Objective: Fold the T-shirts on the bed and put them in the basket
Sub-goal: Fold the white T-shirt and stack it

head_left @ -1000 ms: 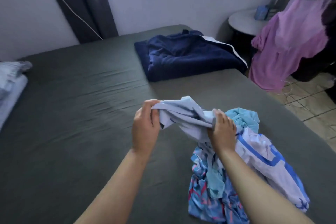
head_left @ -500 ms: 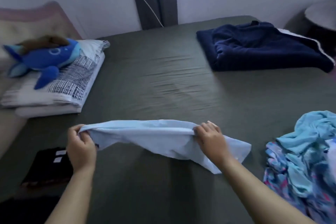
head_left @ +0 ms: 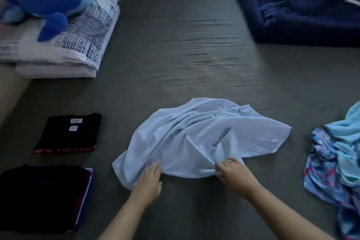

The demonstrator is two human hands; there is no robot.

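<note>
- The pale blue T-shirt [head_left: 204, 138] lay spread and rumpled on the grey bed sheet [head_left: 175, 45], just ahead of both hands, its near hem bunched between them.
- The left hand [head_left: 149, 180] lay palm down on the shirt's near left corner, fingers fairly straight and close together; whether they merely pressed the cloth or pinched it could not be told.
- The right hand [head_left: 233, 174] pinched a fold of the near hem, fingers curled round the cloth, with creases running away from the grip.
- The two hands sat apart, a short span of hem stretched between them.
- Left of the left hand, a folded black T-shirt [head_left: 68, 133] lay flat, its white neck labels showing.
- Nearer than that, and also left of the left hand, sat a stack of folded dark shirts [head_left: 44, 197], with coloured edges showing at its right side.
- Right of the right hand, a loose heap of unfolded clothes [head_left: 337, 161], turquoise over a blue and pink print, lay apart from the blue shirt.
- Far ahead of the right hand lay a folded navy blanket [head_left: 300, 13].
- Far ahead and left of the left hand lay white patterned pillows [head_left: 81, 41], with a blue plush toy [head_left: 50, 4] on top.
</note>
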